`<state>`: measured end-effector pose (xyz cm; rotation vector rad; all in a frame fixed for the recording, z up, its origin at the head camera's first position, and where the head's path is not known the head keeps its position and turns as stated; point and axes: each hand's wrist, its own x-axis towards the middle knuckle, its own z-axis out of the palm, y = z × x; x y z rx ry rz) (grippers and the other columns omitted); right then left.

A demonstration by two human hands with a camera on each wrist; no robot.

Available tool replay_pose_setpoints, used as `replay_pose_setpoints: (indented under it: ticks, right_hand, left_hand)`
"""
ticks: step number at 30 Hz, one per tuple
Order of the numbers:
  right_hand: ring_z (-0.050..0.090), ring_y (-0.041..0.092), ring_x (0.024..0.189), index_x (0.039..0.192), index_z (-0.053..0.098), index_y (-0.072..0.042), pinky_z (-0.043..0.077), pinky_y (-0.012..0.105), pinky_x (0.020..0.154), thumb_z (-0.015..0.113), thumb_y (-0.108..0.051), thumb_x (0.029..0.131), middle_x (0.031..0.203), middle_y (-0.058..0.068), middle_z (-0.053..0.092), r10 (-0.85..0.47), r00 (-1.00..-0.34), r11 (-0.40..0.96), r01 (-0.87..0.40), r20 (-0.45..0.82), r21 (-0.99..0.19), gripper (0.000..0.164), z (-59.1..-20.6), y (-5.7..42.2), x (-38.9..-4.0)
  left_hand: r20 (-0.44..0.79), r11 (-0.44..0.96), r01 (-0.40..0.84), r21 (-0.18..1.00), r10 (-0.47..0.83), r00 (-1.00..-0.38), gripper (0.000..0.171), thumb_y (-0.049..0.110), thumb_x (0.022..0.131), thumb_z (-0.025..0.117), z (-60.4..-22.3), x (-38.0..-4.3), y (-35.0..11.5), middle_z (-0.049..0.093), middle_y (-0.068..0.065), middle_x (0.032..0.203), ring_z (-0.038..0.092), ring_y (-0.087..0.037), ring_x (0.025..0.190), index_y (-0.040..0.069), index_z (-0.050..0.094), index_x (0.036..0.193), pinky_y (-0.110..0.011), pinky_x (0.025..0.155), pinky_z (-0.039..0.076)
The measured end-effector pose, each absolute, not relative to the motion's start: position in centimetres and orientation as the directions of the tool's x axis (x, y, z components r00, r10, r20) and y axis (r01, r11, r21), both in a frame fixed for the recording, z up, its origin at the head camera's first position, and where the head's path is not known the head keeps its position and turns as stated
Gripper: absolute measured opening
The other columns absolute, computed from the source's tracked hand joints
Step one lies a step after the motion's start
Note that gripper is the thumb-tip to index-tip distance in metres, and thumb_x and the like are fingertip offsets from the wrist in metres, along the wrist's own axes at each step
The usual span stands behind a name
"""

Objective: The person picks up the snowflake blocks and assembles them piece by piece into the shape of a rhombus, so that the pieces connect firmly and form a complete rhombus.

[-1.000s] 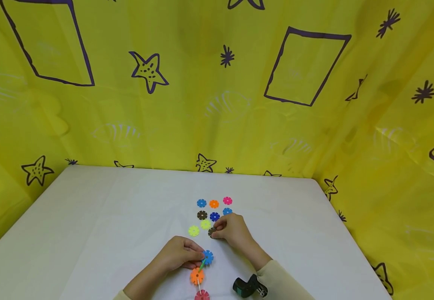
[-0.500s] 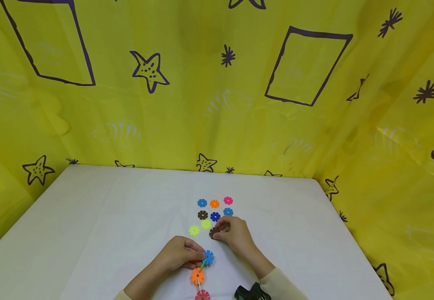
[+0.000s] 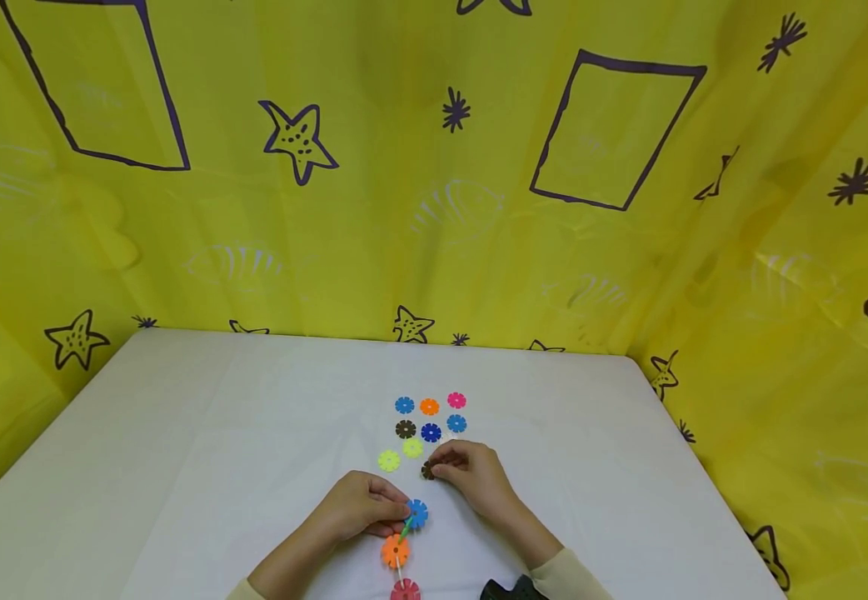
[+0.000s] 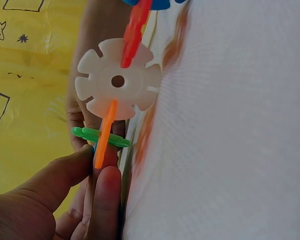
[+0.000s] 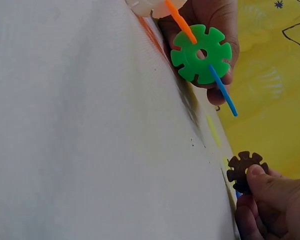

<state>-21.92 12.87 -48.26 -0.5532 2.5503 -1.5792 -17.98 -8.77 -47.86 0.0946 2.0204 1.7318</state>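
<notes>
My left hand (image 3: 362, 504) pinches a blue notched disc (image 3: 417, 514) between thumb and fingers. It ends a chain of slotted flower discs: a green disc (image 5: 181, 51), an orange disc (image 3: 395, 551), a white disc (image 4: 97, 65) and a red disc (image 3: 406, 591), joined edge to edge. More of the chain runs out of the left wrist view past another blue disc (image 4: 157, 4). My right hand (image 3: 473, 479) pinches a dark brown notched disc (image 5: 237, 172) by its edge, apart from the chain. Fingertips cover part of each held disc.
Beyond my hands, loose discs lie flat on the white table (image 3: 254, 433): two yellow (image 3: 389, 461), a brown (image 3: 406, 429), several blue (image 3: 431, 432), an orange (image 3: 430, 407) and a pink (image 3: 456, 400). Yellow patterned cloth (image 3: 359, 250) hangs behind. A black device (image 3: 512, 590) sits at my right wrist.
My right hand has drawn slightly back toward me and right, with the brown disc between its fingers. The left hand and the chain have stayed in place.
</notes>
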Motion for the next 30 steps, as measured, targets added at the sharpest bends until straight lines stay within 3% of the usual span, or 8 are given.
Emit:
replay_pose_setpoints:
  ticks: [7, 22, 30]
  right_hand:
    - [0.068, 0.009, 0.090, 0.100, 0.073, -0.012, 0.053, 0.020, 0.083, 0.067, -0.013, 0.093, 0.096, 0.000, 0.075, -0.432, -0.901, 0.364, -0.224, 0.050, -0.904, 0.009, -48.6, 14.0, -21.7]
    - [0.069, 0.009, 0.091, 0.103, 0.073, -0.006, 0.055, 0.020, 0.083, 0.068, -0.012, 0.092, 0.100, 0.008, 0.074, -0.538, -0.843, 0.288, -0.195, 0.010, -0.938, 0.014, -48.9, 14.6, -20.6]
    - [0.070, 0.010, 0.092, 0.105, 0.072, -0.002, 0.056, 0.021, 0.084, 0.066, -0.012, 0.094, 0.101, 0.014, 0.074, -0.590, -0.806, 0.218, -0.220, 0.051, -0.951, 0.016, -49.0, 14.8, -20.6]
  left_hand:
    - [-0.310, 0.200, -0.253, 0.947, 0.352, -0.883, 0.016, 0.008, 0.083, 0.077, -47.8, -18.0, -8.8, 0.073, -0.009, 0.075, 0.066, -0.008, 0.059, -0.004, 0.073, 0.093, -0.027, 0.059, 0.060]
    - [-0.312, 0.200, -0.253, 0.947, 0.369, -0.876, 0.017, 0.010, 0.085, 0.076, -47.8, -17.9, -8.9, 0.072, -0.006, 0.073, 0.065, -0.008, 0.059, -0.004, 0.074, 0.094, -0.025, 0.058, 0.059]
    - [-0.293, 0.174, -0.243, 0.954, 0.377, -0.879, 0.016, 0.009, 0.084, 0.076, -47.8, -18.0, -8.9, 0.072, -0.007, 0.072, 0.065, -0.007, 0.058, -0.004, 0.074, 0.094, -0.025, 0.058, 0.059]
